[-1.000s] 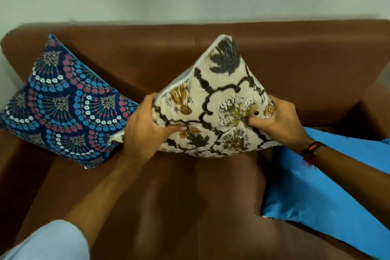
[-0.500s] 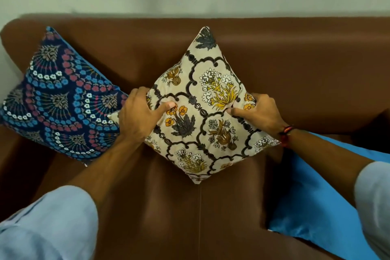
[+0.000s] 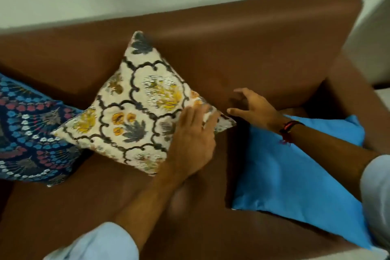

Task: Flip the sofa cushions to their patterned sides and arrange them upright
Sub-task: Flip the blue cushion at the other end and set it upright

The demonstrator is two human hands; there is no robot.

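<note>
Floral cushion (image 3: pixel 135 110) released, right hand (image 3: pixel 251 107) withdrawn

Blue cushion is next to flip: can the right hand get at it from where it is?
Probably yes. The right hand hovers open just beyond the plain blue cushion, whose near surface lies uncovered; only that arm's own forearm crosses it.

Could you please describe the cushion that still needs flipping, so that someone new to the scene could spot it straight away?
Start at the brown sofa and look to its right end, beside the armrest. There the plain blue cushion lies flat on the seat, under the forearm of the right hand. Unlike the cream floral cushion and the navy fan-patterned cushion, it shows no pattern.
</note>
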